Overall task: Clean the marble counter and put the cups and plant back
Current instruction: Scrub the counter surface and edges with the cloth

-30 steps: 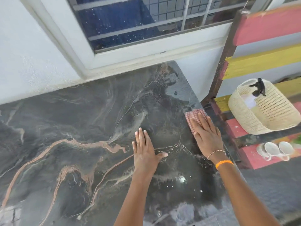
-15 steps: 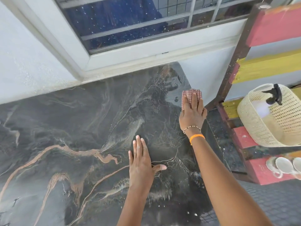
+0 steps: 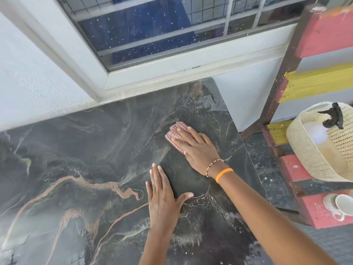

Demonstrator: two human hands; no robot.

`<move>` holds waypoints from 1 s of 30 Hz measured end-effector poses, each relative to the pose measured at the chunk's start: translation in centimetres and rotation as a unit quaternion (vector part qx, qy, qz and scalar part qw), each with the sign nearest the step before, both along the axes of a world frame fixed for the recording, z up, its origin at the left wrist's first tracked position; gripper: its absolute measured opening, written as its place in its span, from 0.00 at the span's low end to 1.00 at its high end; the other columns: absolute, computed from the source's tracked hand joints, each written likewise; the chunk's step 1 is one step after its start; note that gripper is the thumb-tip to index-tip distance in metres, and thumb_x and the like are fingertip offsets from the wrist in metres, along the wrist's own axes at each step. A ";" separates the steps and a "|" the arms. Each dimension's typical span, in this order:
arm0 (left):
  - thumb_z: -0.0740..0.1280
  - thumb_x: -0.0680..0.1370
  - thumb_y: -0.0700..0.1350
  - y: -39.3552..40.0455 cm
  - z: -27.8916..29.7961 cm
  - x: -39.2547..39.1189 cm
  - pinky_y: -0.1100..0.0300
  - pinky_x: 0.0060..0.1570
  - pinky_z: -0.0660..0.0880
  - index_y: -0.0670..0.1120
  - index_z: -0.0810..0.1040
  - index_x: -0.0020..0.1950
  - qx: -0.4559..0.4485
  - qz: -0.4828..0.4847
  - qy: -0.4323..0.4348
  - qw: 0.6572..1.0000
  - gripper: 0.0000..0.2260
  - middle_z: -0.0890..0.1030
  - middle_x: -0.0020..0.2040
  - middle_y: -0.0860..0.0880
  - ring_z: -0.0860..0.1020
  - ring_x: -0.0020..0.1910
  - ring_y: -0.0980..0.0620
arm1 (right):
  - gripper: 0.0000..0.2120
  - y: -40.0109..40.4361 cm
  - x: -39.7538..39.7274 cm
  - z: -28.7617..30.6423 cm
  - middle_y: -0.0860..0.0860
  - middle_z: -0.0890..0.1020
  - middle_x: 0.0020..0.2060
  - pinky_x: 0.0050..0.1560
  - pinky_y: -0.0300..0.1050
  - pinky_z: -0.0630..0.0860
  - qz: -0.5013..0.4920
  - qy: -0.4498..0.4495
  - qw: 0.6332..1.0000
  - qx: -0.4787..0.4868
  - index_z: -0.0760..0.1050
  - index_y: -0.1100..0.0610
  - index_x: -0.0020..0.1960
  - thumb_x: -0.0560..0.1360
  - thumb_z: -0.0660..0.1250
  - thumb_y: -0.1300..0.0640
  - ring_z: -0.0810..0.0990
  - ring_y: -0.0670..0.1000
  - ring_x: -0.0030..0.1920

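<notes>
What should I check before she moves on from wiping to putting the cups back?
1. Cloth flat under right hand: ok.
2. Left hand braced flat on counter: ok.
3. Counter wiped clean: not ok, pale smears near the front edge.
4. Cups within sight on the red shelf: ok.
5. Plant located: cannot tell, not in view.
6. Counter dry: cannot tell.

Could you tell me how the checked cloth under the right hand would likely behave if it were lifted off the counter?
The checked cloth would probably go limp and unfold, since it lies bunched in soft folds under the right hand. It looks thin, so likely light. Pushed flat, it should slide easily over the smooth marble counter.
</notes>
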State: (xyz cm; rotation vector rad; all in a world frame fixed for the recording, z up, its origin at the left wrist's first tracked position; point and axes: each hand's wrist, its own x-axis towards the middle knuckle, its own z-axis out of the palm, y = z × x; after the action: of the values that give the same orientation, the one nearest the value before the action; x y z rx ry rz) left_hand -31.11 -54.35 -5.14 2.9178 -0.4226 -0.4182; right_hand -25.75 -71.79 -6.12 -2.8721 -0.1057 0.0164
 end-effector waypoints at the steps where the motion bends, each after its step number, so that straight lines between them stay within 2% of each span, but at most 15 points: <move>1: 0.43 0.68 0.75 -0.3 0.2 0.8 0.47 0.69 0.53 0.37 0.50 0.74 -0.004 -0.003 -0.003 1.000 0.49 0.55 0.76 0.38 0.51 0.75 0.44 | 0.27 -1.6 0.0 -0.1 0.46 0.54 0.77 0.71 0.54 0.57 -0.030 0.003 0.999 -0.009 0.58 0.45 0.73 0.76 0.57 0.56 0.53 0.54 0.76; 4: 0.51 0.64 0.74 -1.5 1.3 4.0 0.51 0.73 0.42 0.38 0.39 0.75 -0.022 -0.012 0.025 0.999 0.53 0.39 0.76 0.42 0.37 0.74 0.48 | 0.27 -6.7 2.2 0.1 0.47 0.52 0.77 0.72 0.54 0.54 -0.157 0.029 0.987 -0.015 0.55 0.45 0.74 0.77 0.56 0.56 0.49 0.54 0.77; 5: 0.55 0.64 0.72 -1.9 1.5 4.9 0.53 0.73 0.39 0.39 0.37 0.75 -0.028 -0.014 0.034 0.999 0.53 0.36 0.76 0.43 0.35 0.75 0.48 | 0.27 -7.8 3.0 0.3 0.48 0.52 0.77 0.72 0.54 0.54 -0.202 0.033 0.979 -0.010 0.55 0.45 0.75 0.77 0.56 0.56 0.49 0.55 0.77; 8: 0.64 0.67 0.67 -2.9 2.1 7.1 0.51 0.74 0.41 0.39 0.37 0.75 -0.031 -0.014 0.064 0.997 0.53 0.36 0.76 0.43 0.37 0.76 0.46 | 0.27 -8.2 5.5 0.7 0.51 0.50 0.77 0.72 0.57 0.53 -0.318 0.050 0.947 0.020 0.55 0.48 0.75 0.77 0.56 0.57 0.48 0.58 0.76; 11: 0.67 0.66 0.65 -3.4 2.0 8.0 0.48 0.74 0.44 0.39 0.38 0.75 -0.006 -0.008 0.098 0.995 0.54 0.36 0.76 0.42 0.38 0.76 0.45 | 0.29 -5.4 7.4 0.8 0.53 0.46 0.77 0.73 0.59 0.49 -0.380 0.078 0.921 0.021 0.50 0.49 0.76 0.77 0.56 0.57 0.45 0.61 0.76; 14: 0.68 0.65 0.64 -3.8 2.1 8.4 0.48 0.74 0.46 0.37 0.38 0.74 0.031 -0.014 0.100 0.994 0.55 0.37 0.76 0.41 0.40 0.76 0.44 | 0.30 -2.0 10.0 0.7 0.53 0.45 0.77 0.73 0.60 0.49 -0.320 0.060 0.945 0.023 0.48 0.50 0.76 0.77 0.56 0.57 0.44 0.61 0.76; 18: 0.69 0.66 0.63 -4.4 2.2 8.9 0.48 0.74 0.47 0.36 0.37 0.74 0.076 -0.011 0.129 0.989 0.56 0.35 0.76 0.40 0.39 0.76 0.44 | 0.29 2.1 14.2 0.8 0.51 0.49 0.77 0.73 0.57 0.51 -0.134 0.030 0.990 0.028 0.51 0.47 0.76 0.77 0.56 0.58 0.47 0.58 0.76; 21: 0.68 0.66 0.64 -4.5 2.2 9.0 0.48 0.74 0.47 0.36 0.36 0.74 0.097 -0.016 0.142 0.985 0.56 0.34 0.75 0.40 0.38 0.76 0.44 | 0.27 1.9 16.1 1.2 0.46 0.51 0.77 0.71 0.53 0.53 -0.006 0.032 0.999 0.020 0.54 0.42 0.74 0.78 0.54 0.58 0.48 0.53 0.76; 23: 0.68 0.65 0.65 -4.4 2.2 9.0 0.49 0.74 0.47 0.36 0.36 0.74 0.095 -0.014 0.143 0.985 0.56 0.34 0.75 0.40 0.38 0.76 0.44 | 0.25 -0.1 16.4 1.1 0.44 0.52 0.77 0.71 0.53 0.54 0.029 0.036 0.999 0.006 0.57 0.42 0.73 0.79 0.53 0.57 0.48 0.52 0.76; 25: 0.67 0.65 0.65 -4.4 2.2 8.9 0.49 0.74 0.46 0.36 0.36 0.74 0.088 -0.015 0.141 0.986 0.56 0.34 0.75 0.40 0.38 0.76 0.44 | 0.24 -2.8 16.2 0.8 0.44 0.52 0.77 0.71 0.54 0.54 0.000 0.028 1.000 -0.008 0.57 0.42 0.73 0.79 0.53 0.56 0.49 0.52 0.76; 27: 0.65 0.65 0.66 -4.4 2.2 8.8 0.49 0.74 0.45 0.36 0.35 0.73 0.088 -0.021 0.135 0.987 0.56 0.33 0.75 0.40 0.38 0.76 0.44 | 0.25 -6.0 15.8 0.7 0.45 0.52 0.77 0.71 0.56 0.54 -0.090 0.020 0.996 -0.004 0.58 0.44 0.74 0.78 0.54 0.56 0.49 0.54 0.76; 30: 0.63 0.65 0.66 -4.3 2.2 8.7 0.49 0.74 0.45 0.36 0.34 0.73 0.092 -0.028 0.129 0.987 0.55 0.29 0.72 0.41 0.37 0.75 0.43 | 0.25 -10.4 14.3 0.5 0.48 0.53 0.77 0.70 0.56 0.55 -0.241 0.021 0.970 0.006 0.58 0.47 0.74 0.77 0.56 0.57 0.50 0.56 0.76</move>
State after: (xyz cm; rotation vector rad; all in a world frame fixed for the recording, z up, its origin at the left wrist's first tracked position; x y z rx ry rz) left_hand -22.44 -58.62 -2.95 2.9726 -0.4504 -0.8768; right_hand -11.48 -82.15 -5.58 -2.8027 0.5949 -0.0167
